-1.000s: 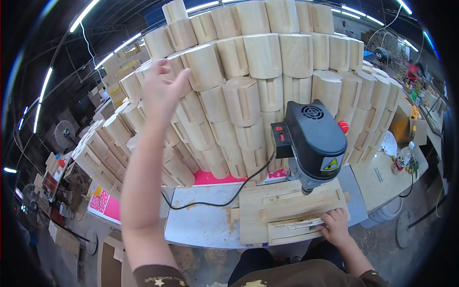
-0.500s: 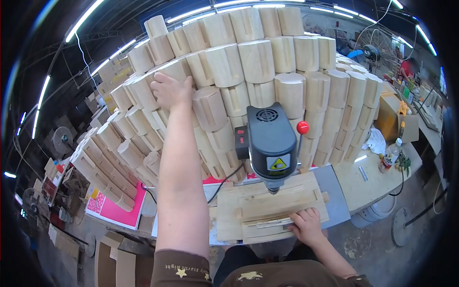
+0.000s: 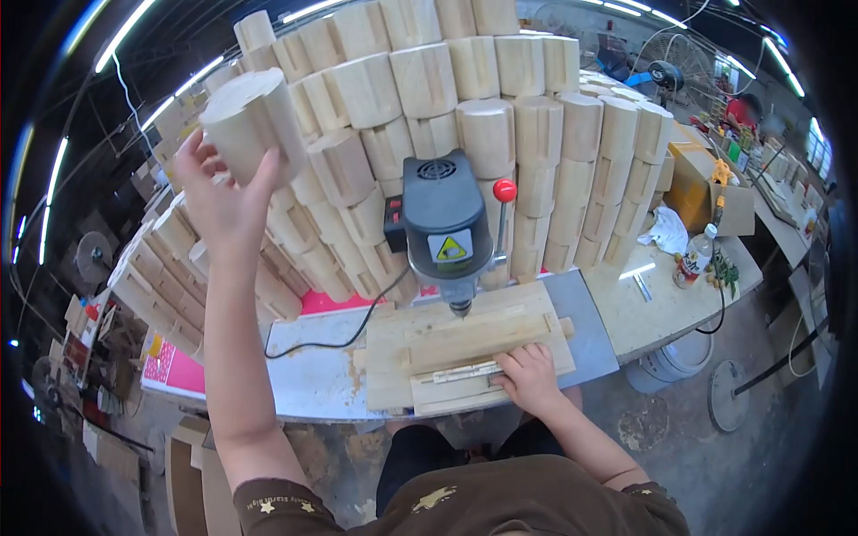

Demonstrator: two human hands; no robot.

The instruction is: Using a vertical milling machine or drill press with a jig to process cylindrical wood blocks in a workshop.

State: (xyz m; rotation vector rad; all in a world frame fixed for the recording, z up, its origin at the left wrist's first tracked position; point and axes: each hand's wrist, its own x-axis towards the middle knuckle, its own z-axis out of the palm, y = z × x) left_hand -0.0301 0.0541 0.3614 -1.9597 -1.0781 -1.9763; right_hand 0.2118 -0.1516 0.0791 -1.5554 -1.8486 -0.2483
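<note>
My left hand [image 3: 223, 192] is raised at the left, closed round a pale wooden block [image 3: 253, 125] with a rounded body and a lengthwise groove. The block is off the stack, tilted, its flat end up. My right hand [image 3: 529, 375] rests with bent fingers at the front right of a flat wooden jig [image 3: 465, 344]. A small dark piece shows by its fingertips; what they grip is hidden. Above the jig stands a dark grey drill press [image 3: 444, 210], its chuck pointing down at the board and a red-knobbed lever [image 3: 505, 190] on its right side.
Tall stacks of similar wooden blocks [image 3: 424, 80] wall in the drill press from behind. A black cable [image 3: 344, 339] crosses the tabletop. To the right are a bottle [image 3: 695, 255], a white cloth [image 3: 665, 230] and a cardboard box [image 3: 706, 183]. Further back, a person in red [image 3: 740, 112] and a fan.
My left hand has lifted a wooden block from the stack and moved it left. My right hand stays at the jig. The whole view has shifted slightly.
</note>
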